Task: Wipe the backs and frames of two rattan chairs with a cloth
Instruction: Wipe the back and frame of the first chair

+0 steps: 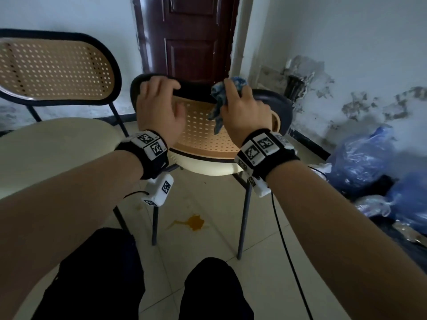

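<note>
Two rattan chairs with black frames and cream seats stand before me. The nearer chair faces away, its woven back right in front of me. My left hand grips the left end of its black top rail. My right hand is shut on a blue patterned cloth, pressing it on the top rail right of centre; a tail of cloth hangs over the rattan. The second chair stands to the left, its back facing me, its cream seat below it.
A dark red door is behind the nearer chair. Blue plastic bags lie on the floor at the right by a stained wall. An orange spill marks the tiles under the chair. A black cable trails from my right wrist.
</note>
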{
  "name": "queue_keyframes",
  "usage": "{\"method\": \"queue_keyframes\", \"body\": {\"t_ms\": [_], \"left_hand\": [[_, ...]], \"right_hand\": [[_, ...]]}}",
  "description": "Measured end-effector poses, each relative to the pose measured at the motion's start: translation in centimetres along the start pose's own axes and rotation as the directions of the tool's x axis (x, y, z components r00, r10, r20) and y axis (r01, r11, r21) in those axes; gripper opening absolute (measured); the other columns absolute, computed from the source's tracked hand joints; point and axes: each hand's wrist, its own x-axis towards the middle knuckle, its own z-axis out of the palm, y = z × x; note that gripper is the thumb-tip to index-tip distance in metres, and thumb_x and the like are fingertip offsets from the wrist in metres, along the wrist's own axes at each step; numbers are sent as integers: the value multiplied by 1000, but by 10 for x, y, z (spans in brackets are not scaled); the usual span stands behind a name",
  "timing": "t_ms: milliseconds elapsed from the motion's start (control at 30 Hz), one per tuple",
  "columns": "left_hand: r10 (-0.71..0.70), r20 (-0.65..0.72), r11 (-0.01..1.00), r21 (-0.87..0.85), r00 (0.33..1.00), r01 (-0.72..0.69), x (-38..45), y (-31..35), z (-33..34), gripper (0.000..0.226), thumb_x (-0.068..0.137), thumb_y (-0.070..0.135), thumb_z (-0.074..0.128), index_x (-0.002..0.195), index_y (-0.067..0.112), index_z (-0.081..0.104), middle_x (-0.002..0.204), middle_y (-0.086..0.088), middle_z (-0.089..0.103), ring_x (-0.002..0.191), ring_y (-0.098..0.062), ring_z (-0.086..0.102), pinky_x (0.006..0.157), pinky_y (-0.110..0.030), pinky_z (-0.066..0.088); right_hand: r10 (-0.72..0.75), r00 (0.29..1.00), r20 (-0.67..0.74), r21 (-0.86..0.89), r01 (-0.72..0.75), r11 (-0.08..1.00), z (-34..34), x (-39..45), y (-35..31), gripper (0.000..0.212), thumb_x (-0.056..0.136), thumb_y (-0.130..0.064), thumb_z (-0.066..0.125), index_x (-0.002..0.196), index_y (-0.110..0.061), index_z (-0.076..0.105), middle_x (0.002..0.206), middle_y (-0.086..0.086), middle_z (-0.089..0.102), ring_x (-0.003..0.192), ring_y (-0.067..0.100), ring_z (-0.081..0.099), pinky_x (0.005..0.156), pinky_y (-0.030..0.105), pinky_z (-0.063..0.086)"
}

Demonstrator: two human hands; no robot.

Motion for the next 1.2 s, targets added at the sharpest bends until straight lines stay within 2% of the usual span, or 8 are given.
{"method": "queue_keyframes", "body": {"t_ms": [167,333,500,633,800,900,1000,1200], "left_hand": [[173,138,977,97,975,-188,12,28,11,48,80,26,47,127,24,57,125,-1,59,121,-29,48,110,-47,34],[134,102,981,128,986,-146,12,28,15,49,78,25,44,125,25,57,121,-3,60,118,-32,48,110,-47,34],[143,87,974,163,986,-156,8,29,20,50,76,23,48,125,24,55,123,-4,57,121,-32,46,112,-46,30],[142,68,973,176,988,-152,10,30,24,48,75,23,47,123,24,54,122,-4,57,121,-32,46,113,-46,31],[180,30,971,154,983,-183,10,21,29,52,73,22,48,125,26,53,122,-1,55,121,-29,42,112,-47,31],[185,2,975,128,983,-184,9,16,31,52,74,21,47,125,26,54,122,1,56,121,-27,42,113,-46,30],[153,-2,984,97,988,-152,8,19,34,53,73,21,45,125,26,56,123,1,56,122,-27,41,114,-47,29],[98,-28,991,94,995,-95,11,21,37,49,75,17,47,121,30,57,119,2,56,121,-28,43,112,-46,30]], "right_hand": [[222,974,-42,47,-220,974,7,-17,68,50,94,-32,43,142,-26,34,120,16,59,80,36,64,59,34,38],[475,864,167,264,-503,823,16,-38,123,39,94,-22,44,132,-20,51,111,16,66,97,35,64,76,34,47],[405,914,-28,521,-332,786,11,-27,90,36,95,-19,47,130,-22,54,91,-8,61,69,-13,53,64,2,41],[161,972,-173,484,-59,873,1,-2,36,37,92,-15,52,129,-16,57,110,1,67,95,13,65,87,32,56],[-28,990,-141,300,69,951,7,-5,16,51,88,-23,57,138,-21,50,122,7,62,98,28,64,73,41,55],[180,966,-186,441,-82,894,20,-12,44,47,91,-22,58,137,-22,51,123,4,61,98,15,61,82,25,52],[495,856,-146,627,-307,716,38,-18,79,40,94,-18,53,134,-20,54,109,-6,60,91,2,54,81,5,40],[738,675,17,753,-494,434,86,-33,109,30,93,-14,49,120,-17,62,105,1,71,97,18,65,88,34,52]]}}
